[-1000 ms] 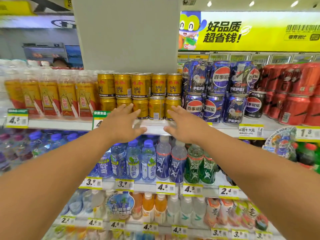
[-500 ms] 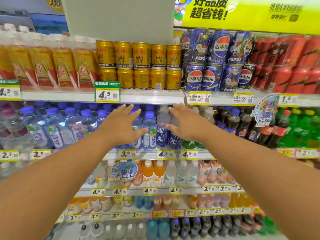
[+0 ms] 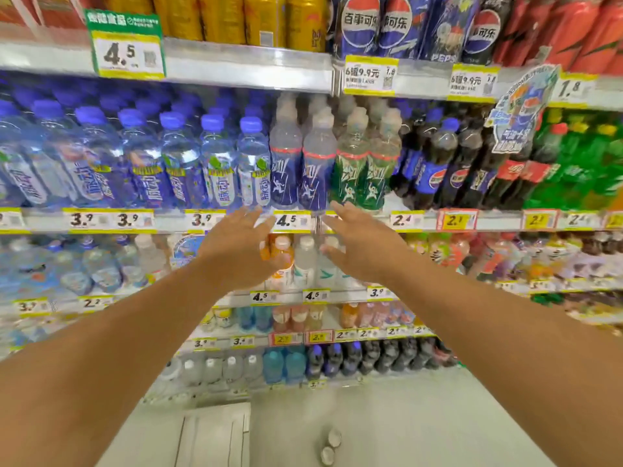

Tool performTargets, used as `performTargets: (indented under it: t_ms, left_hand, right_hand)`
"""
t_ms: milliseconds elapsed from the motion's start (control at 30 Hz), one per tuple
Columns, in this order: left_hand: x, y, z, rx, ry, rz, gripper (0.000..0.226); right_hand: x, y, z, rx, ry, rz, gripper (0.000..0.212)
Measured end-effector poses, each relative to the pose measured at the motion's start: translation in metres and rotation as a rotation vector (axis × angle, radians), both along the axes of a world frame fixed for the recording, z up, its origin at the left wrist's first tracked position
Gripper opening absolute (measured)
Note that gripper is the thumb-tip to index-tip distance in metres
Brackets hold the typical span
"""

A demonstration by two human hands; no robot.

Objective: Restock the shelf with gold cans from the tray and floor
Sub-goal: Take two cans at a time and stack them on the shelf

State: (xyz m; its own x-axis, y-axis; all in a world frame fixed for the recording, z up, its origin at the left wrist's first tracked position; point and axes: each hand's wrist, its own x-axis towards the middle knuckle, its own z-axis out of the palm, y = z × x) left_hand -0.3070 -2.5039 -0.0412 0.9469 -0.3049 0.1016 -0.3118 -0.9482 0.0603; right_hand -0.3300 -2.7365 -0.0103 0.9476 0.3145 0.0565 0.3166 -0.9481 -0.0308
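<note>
Gold cans (image 3: 236, 18) stand in a row on the top shelf (image 3: 249, 65), cut off by the upper edge of the view. My left hand (image 3: 236, 251) and my right hand (image 3: 364, 247) are both stretched out in front of the middle shelves, fingers spread, holding nothing. They sit well below the gold cans, level with the 4.5 price tags. Two or three can tops (image 3: 330, 444) show on the floor near the bottom of the view. A white flat tray or box (image 3: 215, 433) lies on the floor to their left.
Blue-capped water bottles (image 3: 141, 163) and sports drinks (image 3: 317, 163) fill the shelf behind my hands. Pepsi cans (image 3: 404, 25) and red cans (image 3: 573, 32) stand right of the gold ones. Lower shelves hold more bottles. The pale floor (image 3: 404, 426) lies below.
My view has tilted downward, so the gold cans slid to the top edge and the floor came into sight. Both hands dropped from the gold-can shelf to the middle shelves, still open.
</note>
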Motion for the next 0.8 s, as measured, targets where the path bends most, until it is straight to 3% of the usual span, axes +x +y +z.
performTargets:
  t_ms: [200,367,533,700,800]
  left_hand:
    - [-0.013,-0.041,-0.071,0.018,-0.027,-0.033,0.088]
    - [-0.037,-0.08,-0.161,-0.06,0.037,-0.022,0.087]
    - [-0.059,-0.103,-0.279,-0.111,0.067,-0.098,0.069]
    - [-0.08,-0.122,-0.399,-0.12,0.102,-0.09,0.08]
    - [-0.089,-0.134,-0.472,-0.026,0.182,-0.057,0.09]
  right_hand:
    - [-0.006,-0.046,-0.088,-0.045,0.004,0.039,0.067]
    - [-0.023,-0.084,-0.196,0.066,0.054,0.017,0.064]
    - [-0.047,-0.114,-0.314,0.06,0.184,0.006,0.072]
    - [-0.069,-0.134,-0.423,0.09,0.291,-0.017,0.068]
    - [-0.077,-0.137,-0.499,0.083,0.331,-0.024,0.069]
